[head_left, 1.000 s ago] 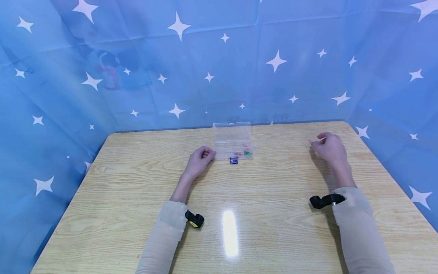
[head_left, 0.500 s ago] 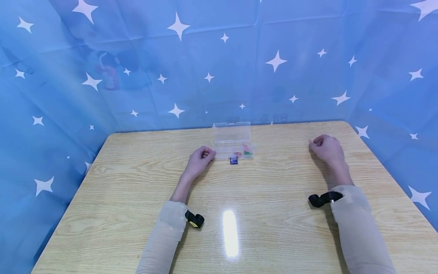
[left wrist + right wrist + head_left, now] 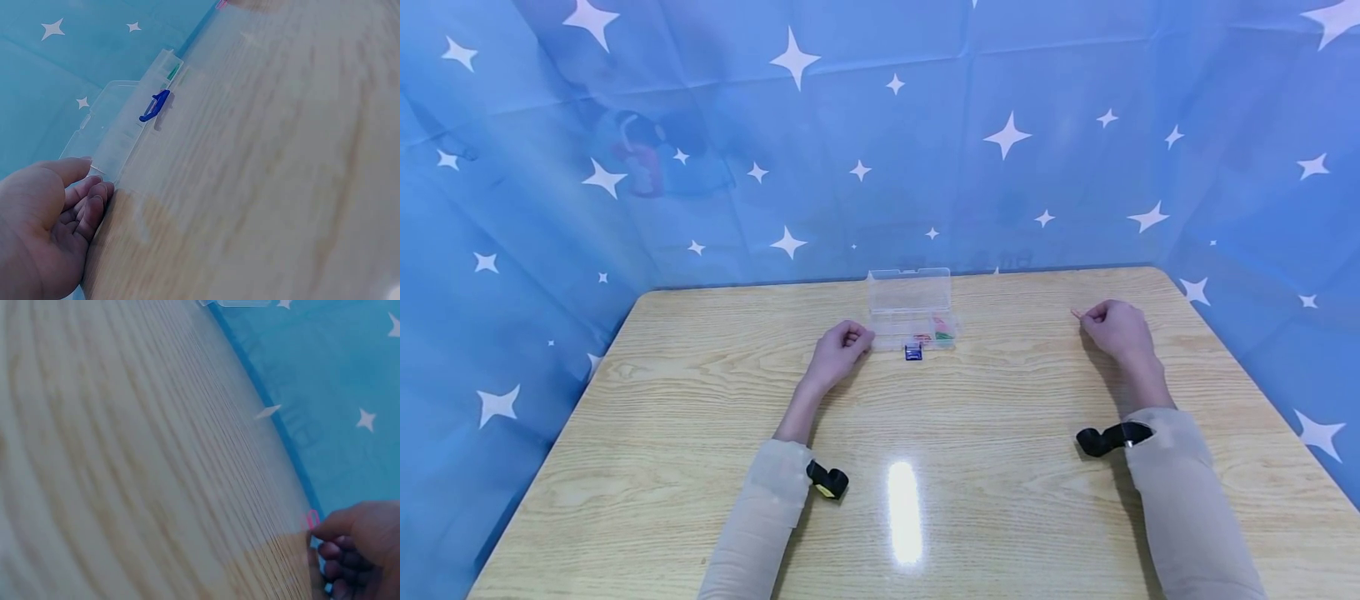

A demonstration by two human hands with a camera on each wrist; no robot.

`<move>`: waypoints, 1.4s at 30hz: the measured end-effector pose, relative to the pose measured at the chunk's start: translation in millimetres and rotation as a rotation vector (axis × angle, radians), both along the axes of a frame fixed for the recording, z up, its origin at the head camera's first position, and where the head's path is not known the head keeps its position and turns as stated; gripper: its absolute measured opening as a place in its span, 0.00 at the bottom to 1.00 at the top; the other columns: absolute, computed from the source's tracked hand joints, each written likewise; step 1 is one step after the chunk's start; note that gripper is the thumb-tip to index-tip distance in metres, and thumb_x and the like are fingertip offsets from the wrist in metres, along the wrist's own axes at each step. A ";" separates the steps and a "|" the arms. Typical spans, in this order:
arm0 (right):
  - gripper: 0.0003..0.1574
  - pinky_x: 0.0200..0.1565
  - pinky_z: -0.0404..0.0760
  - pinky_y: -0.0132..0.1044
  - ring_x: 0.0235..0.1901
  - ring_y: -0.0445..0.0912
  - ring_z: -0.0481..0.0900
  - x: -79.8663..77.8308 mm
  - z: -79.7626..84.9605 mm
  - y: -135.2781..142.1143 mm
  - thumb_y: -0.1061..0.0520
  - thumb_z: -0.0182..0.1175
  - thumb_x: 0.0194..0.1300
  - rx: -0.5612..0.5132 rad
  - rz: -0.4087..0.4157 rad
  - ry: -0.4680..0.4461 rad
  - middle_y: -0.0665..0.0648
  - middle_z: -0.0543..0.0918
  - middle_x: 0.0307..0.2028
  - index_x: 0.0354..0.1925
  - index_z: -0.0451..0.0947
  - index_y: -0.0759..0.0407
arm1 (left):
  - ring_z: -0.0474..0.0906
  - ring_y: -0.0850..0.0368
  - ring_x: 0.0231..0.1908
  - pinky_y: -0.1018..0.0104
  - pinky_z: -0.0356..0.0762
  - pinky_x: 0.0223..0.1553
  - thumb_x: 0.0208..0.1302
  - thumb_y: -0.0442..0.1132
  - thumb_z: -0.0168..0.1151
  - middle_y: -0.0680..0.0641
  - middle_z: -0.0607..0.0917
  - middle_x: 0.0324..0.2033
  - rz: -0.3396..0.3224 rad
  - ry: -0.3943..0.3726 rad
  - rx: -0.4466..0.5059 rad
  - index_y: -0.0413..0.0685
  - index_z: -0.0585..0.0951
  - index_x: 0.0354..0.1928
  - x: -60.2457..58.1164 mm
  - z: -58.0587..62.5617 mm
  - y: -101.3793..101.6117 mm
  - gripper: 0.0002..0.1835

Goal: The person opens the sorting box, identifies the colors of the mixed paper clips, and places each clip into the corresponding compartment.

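In the head view my left hand is at the left end of a clear plastic box, its thumb and curled fingers pinching the corner. The box's lid stands raised at the back. Red and green pieces lie in its right compartments. A small blue plastic piece sits at the front wall, tilted outward in the left wrist view. Far to the right, my right hand pinches a pink paper clip between thumb and forefinger, close over the table near its back edge.
The wooden table reaches back to a blue curtain with white stars. A black wrist camera sits on the left sleeve and another black camera on the right one.
My right hand has come slightly nearer and its fingers have drawn together. The paper clip now points out to the left from the fingertips. The left hand and box stay put.
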State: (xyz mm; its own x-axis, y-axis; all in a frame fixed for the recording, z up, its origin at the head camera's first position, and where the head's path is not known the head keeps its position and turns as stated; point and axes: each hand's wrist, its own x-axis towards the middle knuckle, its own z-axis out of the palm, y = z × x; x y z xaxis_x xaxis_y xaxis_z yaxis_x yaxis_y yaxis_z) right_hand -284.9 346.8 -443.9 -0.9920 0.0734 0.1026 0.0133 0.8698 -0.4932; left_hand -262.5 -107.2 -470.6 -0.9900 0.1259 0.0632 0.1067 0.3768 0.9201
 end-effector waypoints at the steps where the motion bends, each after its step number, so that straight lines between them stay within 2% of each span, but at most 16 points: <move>1: 0.21 0.32 0.73 0.44 0.32 0.58 0.77 0.4 0.3 -0.2 0.56 0.53 0.72 -0.001 0.002 0.001 0.72 0.82 0.39 0.45 0.80 0.75 | 0.77 0.55 0.35 0.66 0.73 0.40 0.75 0.44 0.60 0.46 0.82 0.34 -0.001 -0.001 -0.001 0.41 0.81 0.45 0.2 0.2 0.0 0.12; 10: 0.19 0.30 0.72 0.40 0.30 0.55 0.77 2.3 3.3 -5.9 0.57 0.54 0.72 -0.026 0.036 0.013 0.70 0.83 0.36 0.42 0.80 0.74 | 0.76 0.56 0.35 0.67 0.73 0.40 0.75 0.44 0.60 0.47 0.81 0.34 0.003 -0.004 0.009 0.40 0.81 0.44 -0.3 -0.5 0.0 0.12; 17: 0.20 0.33 0.75 0.45 0.31 0.56 0.78 3.2 3.3 -15.4 0.56 0.54 0.73 -0.039 0.066 0.032 0.71 0.83 0.37 0.44 0.80 0.75 | 0.77 0.56 0.35 0.67 0.73 0.40 0.75 0.44 0.60 0.47 0.82 0.34 0.002 -0.008 0.008 0.41 0.81 0.44 0.8 0.7 1.3 0.12; 23: 0.19 0.30 0.75 0.42 0.26 0.53 0.79 4.7 7.9 -29.1 0.56 0.56 0.74 -0.060 0.098 0.055 0.67 0.84 0.31 0.43 0.79 0.75 | 0.77 0.56 0.35 0.67 0.73 0.40 0.74 0.44 0.60 0.47 0.81 0.34 0.004 -0.007 0.007 0.41 0.81 0.44 0.5 1.6 1.6 0.12; 31: 0.17 0.31 0.74 0.42 0.30 0.54 0.79 8.0 15.6 -51.3 0.58 0.55 0.74 -0.070 0.146 0.064 0.70 0.83 0.38 0.44 0.79 0.74 | 0.77 0.56 0.35 0.66 0.73 0.40 0.75 0.44 0.60 0.47 0.81 0.34 0.006 -0.011 0.004 0.41 0.80 0.44 0.9 1.6 1.4 0.12; 42: 0.14 0.32 0.76 0.43 0.34 0.57 0.82 9.3 20.4 -81.8 0.59 0.55 0.74 -0.074 0.204 0.073 0.68 0.84 0.37 0.44 0.79 0.72 | 0.76 0.56 0.34 0.66 0.73 0.40 0.74 0.44 0.60 0.47 0.80 0.33 0.006 -0.009 0.012 0.41 0.80 0.43 0.5 1.9 1.0 0.11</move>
State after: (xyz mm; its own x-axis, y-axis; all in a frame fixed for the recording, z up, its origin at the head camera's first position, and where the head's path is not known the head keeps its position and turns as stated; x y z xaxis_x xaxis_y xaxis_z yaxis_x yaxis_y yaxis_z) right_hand -275.6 264.9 -423.5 -0.9772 -0.1184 0.1765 -0.1976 0.8122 -0.5489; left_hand -262.0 -106.2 -468.7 -0.9913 0.1189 0.0561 0.0963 0.3667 0.9253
